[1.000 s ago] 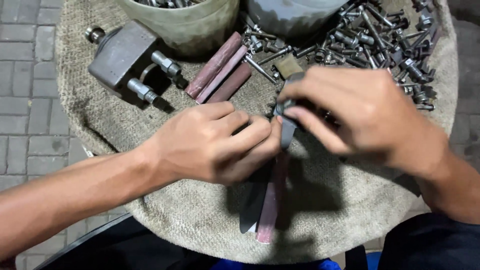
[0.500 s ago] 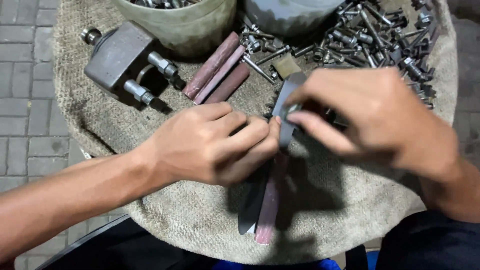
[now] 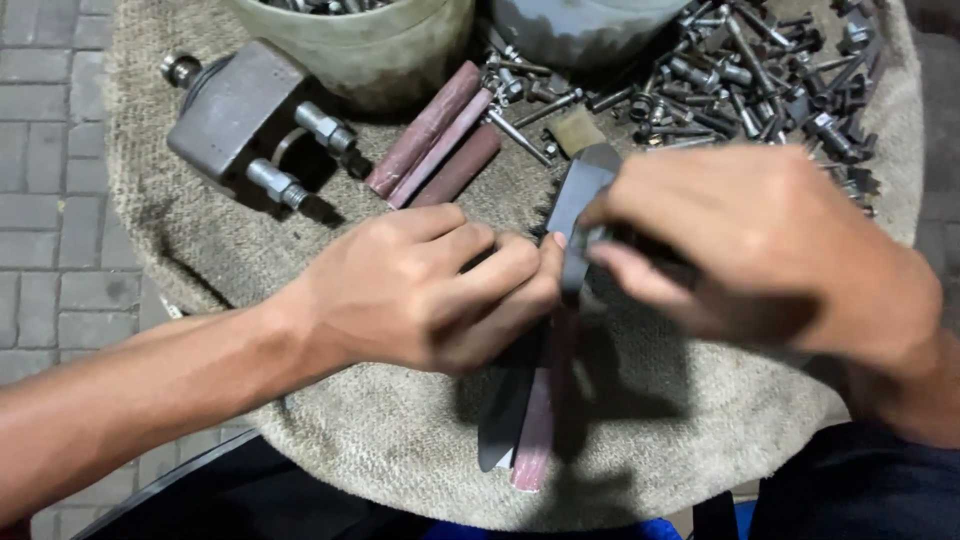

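While my left hand (image 3: 430, 290) and right hand (image 3: 740, 250) both pinch the grey metal strip (image 3: 575, 200) — mid-job, bolts (image 3: 760, 80) far right untouched.

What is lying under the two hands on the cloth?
Under the left hand and right hand, a dark metal strip and a reddish strip show; their middles are covered.

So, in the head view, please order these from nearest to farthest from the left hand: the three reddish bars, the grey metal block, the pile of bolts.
1. Reddish bars, just above the left hand.
2. Grey metal block, upper left.
3. Pile of bolts, far upper right.
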